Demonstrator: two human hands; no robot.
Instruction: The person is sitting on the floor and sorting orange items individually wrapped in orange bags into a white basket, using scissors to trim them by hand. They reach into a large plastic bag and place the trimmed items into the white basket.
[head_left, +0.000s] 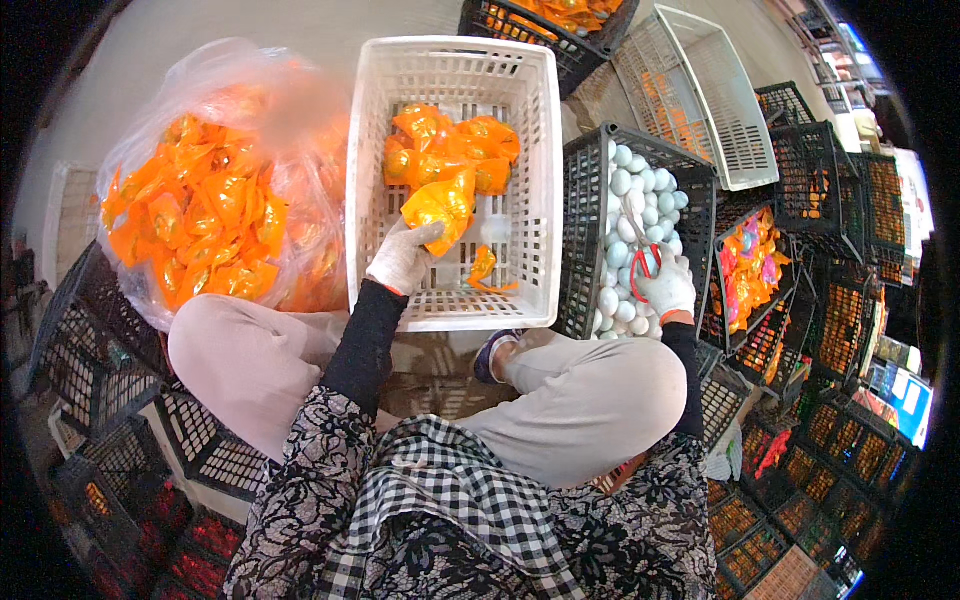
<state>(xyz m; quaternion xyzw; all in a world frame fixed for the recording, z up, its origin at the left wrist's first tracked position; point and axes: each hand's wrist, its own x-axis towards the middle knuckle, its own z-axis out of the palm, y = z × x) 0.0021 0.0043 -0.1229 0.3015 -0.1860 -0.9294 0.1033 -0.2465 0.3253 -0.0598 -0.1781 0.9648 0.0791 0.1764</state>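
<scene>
My gloved left hand (401, 259) grips an orange plastic packet (442, 210) over a white plastic crate (454, 321). Several more orange packets (450, 150) lie on the crate's slatted bottom, and a small orange scrap (484, 266) rests near its front. In my gloved right hand (667, 285) is a pair of red-handled scissors (641, 262), blades pointing away from me. That hand is above a black crate (581, 232) full of pale blue-green and white eggs (622, 184). Whether the hand touches the eggs, I cannot tell.
Left of the white crate, a clear plastic bag (225, 97) bulges with orange packets (202, 214). An upright white crate (727, 97) leans at the back right. Beside the eggs stands a black crate holding colourful packets (750, 262). Stacked black crates (810, 172) line the right side.
</scene>
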